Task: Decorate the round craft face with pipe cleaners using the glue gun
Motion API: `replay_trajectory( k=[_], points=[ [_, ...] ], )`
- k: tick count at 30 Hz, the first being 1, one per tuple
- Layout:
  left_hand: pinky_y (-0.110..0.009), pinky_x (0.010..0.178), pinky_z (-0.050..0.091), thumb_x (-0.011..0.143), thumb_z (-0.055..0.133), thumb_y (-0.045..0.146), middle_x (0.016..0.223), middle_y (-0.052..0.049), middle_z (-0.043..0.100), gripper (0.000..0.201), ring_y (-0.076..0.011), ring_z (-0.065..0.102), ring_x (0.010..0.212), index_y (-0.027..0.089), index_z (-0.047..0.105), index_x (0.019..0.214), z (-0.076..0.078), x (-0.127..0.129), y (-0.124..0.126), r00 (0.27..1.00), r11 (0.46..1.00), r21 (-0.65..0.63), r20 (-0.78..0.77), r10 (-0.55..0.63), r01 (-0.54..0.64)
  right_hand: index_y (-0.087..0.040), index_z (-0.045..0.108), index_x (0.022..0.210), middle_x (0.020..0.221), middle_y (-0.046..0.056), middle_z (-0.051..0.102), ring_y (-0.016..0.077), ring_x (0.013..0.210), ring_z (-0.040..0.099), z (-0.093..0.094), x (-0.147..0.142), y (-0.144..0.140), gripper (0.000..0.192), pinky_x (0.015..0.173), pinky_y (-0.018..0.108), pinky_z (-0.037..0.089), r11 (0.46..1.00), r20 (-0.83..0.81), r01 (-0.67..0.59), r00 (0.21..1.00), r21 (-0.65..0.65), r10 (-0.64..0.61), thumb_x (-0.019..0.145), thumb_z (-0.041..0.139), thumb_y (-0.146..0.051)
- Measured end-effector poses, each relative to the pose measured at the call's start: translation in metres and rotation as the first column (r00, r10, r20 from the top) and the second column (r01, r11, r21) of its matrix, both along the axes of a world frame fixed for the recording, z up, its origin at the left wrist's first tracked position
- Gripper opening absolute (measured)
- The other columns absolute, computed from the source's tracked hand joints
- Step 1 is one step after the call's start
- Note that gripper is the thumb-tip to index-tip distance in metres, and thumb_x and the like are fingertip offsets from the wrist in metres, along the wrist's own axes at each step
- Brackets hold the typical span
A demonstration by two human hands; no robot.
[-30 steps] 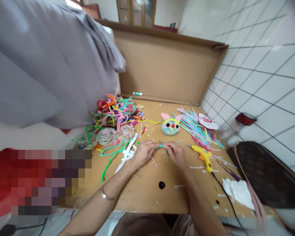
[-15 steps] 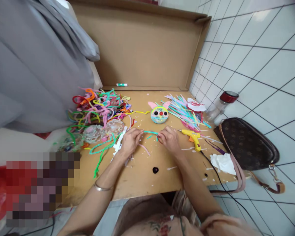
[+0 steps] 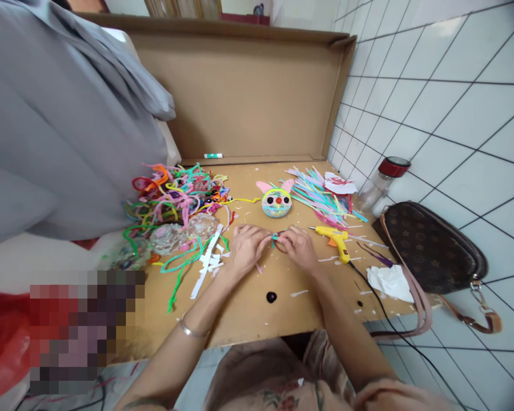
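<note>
My left hand (image 3: 251,245) and my right hand (image 3: 298,246) are close together over the middle of the table, fingers pinched. Between their fingertips shows a short bit of a thin teal strip (image 3: 274,236); the fingers cover most of it, and I cannot tell whether it is paper or pipe cleaner. Just beyond them stands a round animal face (image 3: 276,204) with pink ears, black eyes and a red nose. Right of my right hand lies a yellow hot glue gun (image 3: 334,238). White paper scraps (image 3: 212,257) are left of my left hand.
Tangled colourful pipe cleaners (image 3: 175,194) are heaped at the left. Pastel strips (image 3: 321,197) lie at the back right, near a red-lidded bottle (image 3: 383,180) and a brown handbag (image 3: 430,245). A black round piece (image 3: 271,297) lies in front. Cardboard (image 3: 240,91) stands behind.
My hands have come closer together, the left one moving right. The teal strip, stretched between them before, now shows only a short bit. The view has shifted slightly.
</note>
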State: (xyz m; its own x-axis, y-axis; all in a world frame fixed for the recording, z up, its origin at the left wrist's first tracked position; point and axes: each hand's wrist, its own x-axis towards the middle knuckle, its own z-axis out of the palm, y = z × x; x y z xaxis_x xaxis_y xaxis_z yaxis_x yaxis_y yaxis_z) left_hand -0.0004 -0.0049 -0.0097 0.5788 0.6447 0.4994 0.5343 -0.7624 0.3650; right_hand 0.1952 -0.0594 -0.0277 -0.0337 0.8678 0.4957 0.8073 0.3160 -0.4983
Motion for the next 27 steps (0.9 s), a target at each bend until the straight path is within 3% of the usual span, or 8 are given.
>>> replay_trajectory(
  k=[6,16,19,22,27],
  points=[
    [-0.027,0.072,0.048,0.101,0.047,0.039,0.078,-0.006,0.071,0.037,-0.0159,0.062,0.072,0.017,0.075,0.090,0.005,0.004,0.012,0.987,0.966,-0.219,0.112,-0.118,0.141,-0.022,0.060,0.072,0.071,0.001,0.058,0.0165,0.068,0.054,0.018,0.007,-0.004,0.029,0.067,0.028,0.041,0.994,-0.386,-0.106,0.919,-0.036,0.084,0.095,0.049,-0.037],
    [-0.023,0.061,0.043,0.093,0.052,0.048,0.064,0.001,0.063,0.041,-0.0131,0.053,0.062,0.015,0.072,0.081,0.029,0.001,0.019,0.968,0.868,-0.451,0.224,-0.116,0.208,-0.023,0.044,0.063,0.063,-0.003,0.047,0.0137,0.064,0.044,0.026,0.014,-0.007,0.041,0.062,0.026,0.039,0.994,-0.623,-0.074,0.782,-0.075,0.012,0.090,0.051,-0.053],
    [-0.024,0.063,0.044,0.093,0.052,0.049,0.067,0.000,0.065,0.041,-0.0136,0.054,0.063,0.015,0.072,0.081,0.028,-0.003,0.022,0.967,0.877,-0.445,0.240,-0.081,0.184,-0.024,0.042,0.062,0.062,-0.003,0.045,0.0141,0.065,0.045,0.026,0.016,-0.007,0.043,0.062,0.027,0.039,0.995,-0.667,-0.069,0.745,-0.078,0.000,0.089,0.052,-0.056],
    [-0.028,0.069,0.046,0.096,0.050,0.045,0.075,-0.003,0.070,0.039,-0.0164,0.059,0.069,0.016,0.073,0.083,0.028,-0.003,0.023,0.986,0.922,-0.379,0.168,-0.019,0.083,-0.023,0.046,0.063,0.062,-0.003,0.045,0.0139,0.064,0.044,0.024,0.016,-0.006,0.040,0.062,0.027,0.040,0.995,-0.658,-0.052,0.752,-0.089,-0.020,0.088,0.055,-0.053],
    [-0.046,0.102,0.041,0.098,0.053,0.037,0.102,-0.009,0.078,0.028,-0.0255,0.067,0.097,0.021,0.076,0.098,0.030,0.013,0.012,0.999,0.985,-0.168,-0.041,0.029,-0.035,-0.022,0.052,0.065,0.065,-0.002,0.051,0.0145,0.065,0.048,0.018,0.009,-0.003,0.032,0.065,0.029,0.041,0.998,-0.575,0.050,0.816,-0.029,-0.057,0.088,0.056,-0.044]
  ],
)
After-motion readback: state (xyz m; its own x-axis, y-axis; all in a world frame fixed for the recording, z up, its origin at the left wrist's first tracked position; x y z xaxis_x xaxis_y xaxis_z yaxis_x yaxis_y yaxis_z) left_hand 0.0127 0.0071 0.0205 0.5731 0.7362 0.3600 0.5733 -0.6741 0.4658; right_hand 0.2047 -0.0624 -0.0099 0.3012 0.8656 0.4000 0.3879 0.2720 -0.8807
